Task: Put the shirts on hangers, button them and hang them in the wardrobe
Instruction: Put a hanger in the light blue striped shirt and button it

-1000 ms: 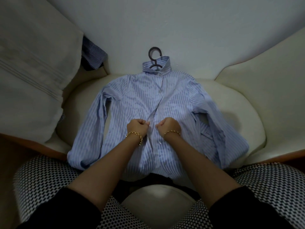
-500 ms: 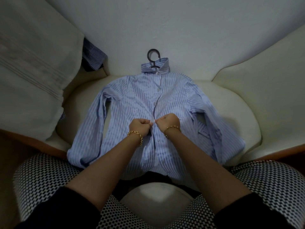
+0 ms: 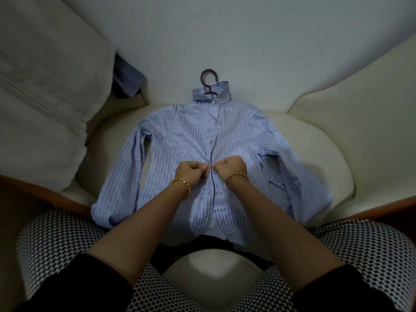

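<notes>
Striped shirt begins right at my knees, its hem drooping off the front edge of the cream seat toward the patterned trousers. Just above the hem the two front edges look parted along a dark line, with one lower button lying bare beside it, so I judge that stretch unfastened. Next up, both hands meet at the middle of the placket. The left hand has its fingers curled in a pinch on one edge of the cloth and the right hand pinches the opposite edge, knuckles almost touching. I judge a button is being worked through its hole between them, though the button itself is hidden. Beyond the hands the front lies closed and flat up to the collar, with three buttons showing in a row. The hanger is already inside, its dark hook poking out of the collar against the wall. Farther left, a checked garment sits tucked behind a pale cushion, possibly another shirt to do. No wardrobe shows, so the hanging is yet to come.
</notes>
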